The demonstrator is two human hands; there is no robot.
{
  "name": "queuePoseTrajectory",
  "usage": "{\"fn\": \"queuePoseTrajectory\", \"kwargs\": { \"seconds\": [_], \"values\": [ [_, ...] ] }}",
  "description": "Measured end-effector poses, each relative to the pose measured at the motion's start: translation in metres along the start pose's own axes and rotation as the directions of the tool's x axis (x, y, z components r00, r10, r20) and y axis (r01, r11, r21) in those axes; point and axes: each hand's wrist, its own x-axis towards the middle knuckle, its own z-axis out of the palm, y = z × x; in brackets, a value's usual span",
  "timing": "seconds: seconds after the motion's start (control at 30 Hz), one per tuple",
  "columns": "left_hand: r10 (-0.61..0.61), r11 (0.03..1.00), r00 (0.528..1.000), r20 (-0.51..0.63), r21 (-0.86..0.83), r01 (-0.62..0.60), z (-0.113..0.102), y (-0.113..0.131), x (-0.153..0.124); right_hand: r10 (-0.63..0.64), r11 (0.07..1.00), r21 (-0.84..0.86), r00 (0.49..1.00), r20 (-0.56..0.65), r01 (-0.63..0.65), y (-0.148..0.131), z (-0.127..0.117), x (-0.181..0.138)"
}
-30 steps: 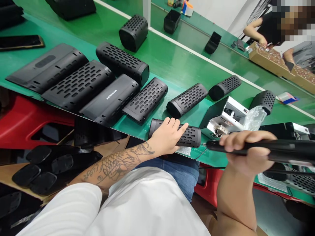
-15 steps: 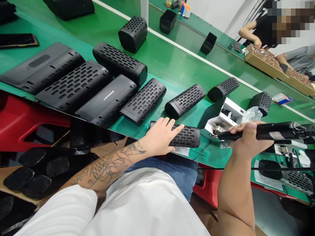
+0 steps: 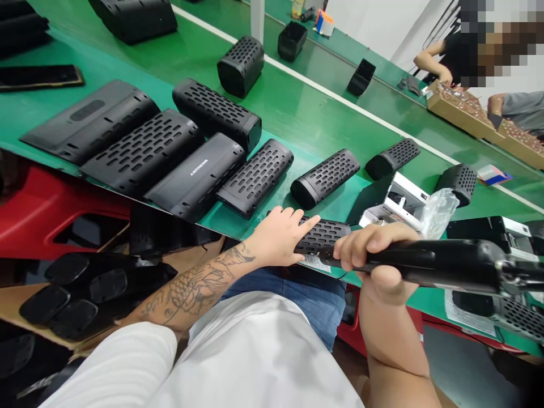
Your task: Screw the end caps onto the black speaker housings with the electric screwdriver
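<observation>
My left hand [image 3: 280,235] lies flat, fingers stretched out, on a black perforated speaker shell [image 3: 325,233] at the near edge of the green bench [image 3: 306,113]. My right hand [image 3: 376,255] is wrapped round a long black electric screwdriver [image 3: 442,263]. Its tip end sits at the right end of that shell, hidden behind my fingers.
Several black perforated shells [image 3: 325,177] and flat housings [image 3: 193,175] lie in a row across the bench. A white metal fixture [image 3: 393,204] with a plastic bag stands to the right. Dark oval end caps [image 3: 72,294] lie on a low tray at left. Another person [image 3: 467,51] works far right.
My right hand has carried the screwdriver left and down from the white fixture to the right end of the shell under my left hand. The left hand stays put.
</observation>
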Motion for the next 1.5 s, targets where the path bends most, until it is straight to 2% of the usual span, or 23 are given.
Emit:
{"fn": "queuePoseTrajectory", "kwargs": {
  "seconds": [0.23,0.53,0.73,0.87,0.93,1.0,1.07,1.1,1.17,1.2,1.23,1.37,1.5],
  "values": [
    [0.007,1.000,1.000,0.004,-0.028,-0.006,-0.002,0.000,-0.001,0.082,0.997,-0.002,0.996,0.044,-0.082,0.020,0.008,0.002],
    [0.017,0.999,1.000,-0.009,-0.029,-0.017,0.002,0.001,0.000,0.084,0.996,-0.019,0.986,0.146,-0.082,0.030,-0.003,-0.015],
    [0.021,1.000,1.000,-0.018,-0.017,-0.021,0.002,0.001,-0.001,0.110,0.994,-0.039,0.981,0.161,-0.105,0.037,-0.006,-0.021],
    [0.026,1.000,1.000,-0.014,-0.001,-0.026,0.002,0.002,-0.001,0.110,0.992,-0.071,0.989,0.100,-0.104,0.031,0.003,-0.023],
    [0.026,1.000,0.999,-0.024,0.003,-0.025,0.003,0.002,0.000,0.079,0.989,-0.125,0.997,0.011,-0.077,0.023,0.001,-0.018],
    [0.027,1.000,0.999,-0.026,0.007,-0.026,0.004,0.003,0.002,0.014,0.985,-0.170,0.995,-0.095,-0.030,0.013,-0.012,-0.009],
    [0.030,0.999,0.999,-0.026,0.012,-0.030,0.006,0.004,0.003,-0.114,0.962,-0.269,0.961,-0.253,0.044,0.006,-0.036,0.004],
    [0.033,0.999,0.999,-0.027,0.014,-0.033,0.006,0.005,0.004,-0.212,0.930,-0.358,0.911,-0.353,0.078,0.005,-0.052,0.011],
    [0.041,0.999,0.999,-0.030,0.015,-0.041,0.007,0.008,0.005,-0.384,0.842,-0.536,0.763,-0.520,0.058,0.006,-0.084,0.023],
    [0.044,0.999,0.998,-0.032,0.014,-0.044,0.008,0.009,0.006,-0.433,0.810,-0.585,0.700,-0.568,0.026,0.008,-0.098,0.027],
    [0.047,0.999,0.998,-0.035,0.013,-0.047,0.008,0.010,0.006,-0.451,0.798,-0.603,0.661,-0.599,-0.002,0.010,-0.110,0.030],
    [0.058,0.998,0.995,-0.080,-0.022,-0.060,0.012,0.010,0.008,-0.460,0.800,-0.600,0.613,-0.642,-0.028,0.018,-0.137,0.027],
    [0.107,0.983,0.962,-0.252,-0.116,-0.139,0.019,0.000,0.003,-0.458,0.803,-0.594,0.589,-0.666,-0.048,0.020,-0.142,0.017]
  ]
}}
